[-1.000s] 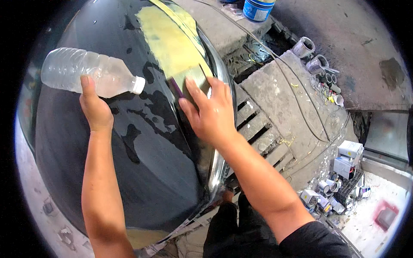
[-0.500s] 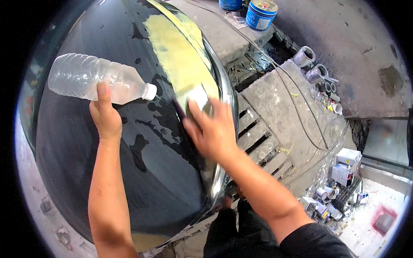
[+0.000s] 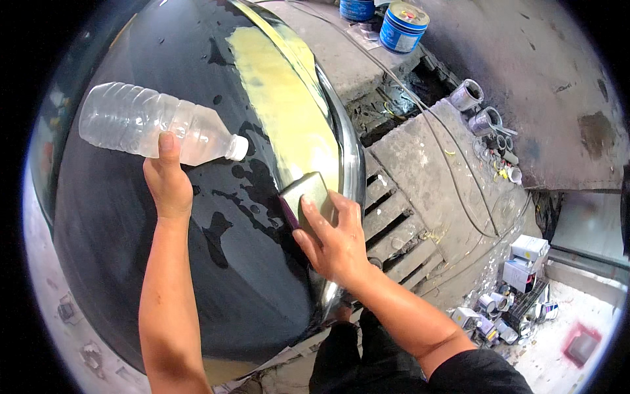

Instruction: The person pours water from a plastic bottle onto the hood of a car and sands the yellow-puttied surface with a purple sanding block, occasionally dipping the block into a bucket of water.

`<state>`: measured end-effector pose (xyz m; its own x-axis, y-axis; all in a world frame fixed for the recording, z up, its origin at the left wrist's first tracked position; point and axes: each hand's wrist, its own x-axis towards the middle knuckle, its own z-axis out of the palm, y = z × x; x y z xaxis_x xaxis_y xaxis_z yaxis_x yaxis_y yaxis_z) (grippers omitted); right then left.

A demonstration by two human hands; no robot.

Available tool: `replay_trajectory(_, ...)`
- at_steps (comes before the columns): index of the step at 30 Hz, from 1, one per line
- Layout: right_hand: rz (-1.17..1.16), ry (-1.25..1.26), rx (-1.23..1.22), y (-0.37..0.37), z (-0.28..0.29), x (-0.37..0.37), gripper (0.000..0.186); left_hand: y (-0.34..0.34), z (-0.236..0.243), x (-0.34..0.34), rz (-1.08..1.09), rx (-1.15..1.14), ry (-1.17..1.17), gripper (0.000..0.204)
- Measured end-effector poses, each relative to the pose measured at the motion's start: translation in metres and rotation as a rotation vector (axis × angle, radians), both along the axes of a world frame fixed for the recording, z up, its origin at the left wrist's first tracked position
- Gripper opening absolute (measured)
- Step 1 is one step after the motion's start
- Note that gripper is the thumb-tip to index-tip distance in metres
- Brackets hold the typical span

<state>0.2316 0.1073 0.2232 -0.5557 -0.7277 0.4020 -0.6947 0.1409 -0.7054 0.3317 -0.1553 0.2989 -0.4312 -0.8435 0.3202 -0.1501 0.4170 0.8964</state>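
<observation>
My left hand (image 3: 169, 187) is closed around a clear plastic bottle (image 3: 134, 121) of liquid, its thumb on the near side. The bottle lies nearly sideways over the dark car panel (image 3: 151, 276), its white cap pointing right and slightly down. In my right hand (image 3: 338, 243) is a sanding block (image 3: 314, 190), pale on top with a dark purplish lower edge. Fingers spread over its top, the hand holds the block on the near end of a yellow filler patch (image 3: 282, 111). Wet streaks and droplets (image 3: 220, 236) spread over the dark paint between the hands.
A shiny trim edge (image 3: 354, 171) borders the panel on its right. Beyond lie a slotted concrete floor (image 3: 426, 164), an open pit (image 3: 397, 108) and a cable (image 3: 453, 151). Blue cans (image 3: 401, 29) stand at the back; used cans (image 3: 466, 95) and boxes (image 3: 522, 272) sit farther right.
My right hand has slid the sanding block toward me along the yellow patch, and its motion blur is gone. My left hand keeps the bottle in nearly the same place.
</observation>
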Motion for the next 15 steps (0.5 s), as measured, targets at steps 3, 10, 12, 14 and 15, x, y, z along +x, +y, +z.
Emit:
replay_trajectory(3,-0.083,0.082,0.015,-0.032,0.007,-0.022,0.048,0.000,-0.004,-0.004,-0.060,0.013,-0.002,0.065)
replay_trajectory(10,-0.041,0.070,0.074,-0.043,0.012,-0.029,0.051,0.002,-0.003,0.000,-0.034,-0.006,-0.012,0.067)
replay_trajectory(12,0.013,-0.005,-0.018,-0.008,0.002,-0.005,0.059,0.000,0.000,0.003,-0.042,-0.013,-0.022,0.067)
replay_trajectory(14,0.009,0.032,0.000,-0.013,0.007,-0.011,0.057,0.001,-0.001,-0.001,-0.048,-0.051,-0.025,0.068)
replay_trajectory(15,-0.011,0.055,0.009,-0.027,0.009,-0.019,0.055,0.002,-0.002,-0.003,-0.048,-0.045,-0.027,0.068)
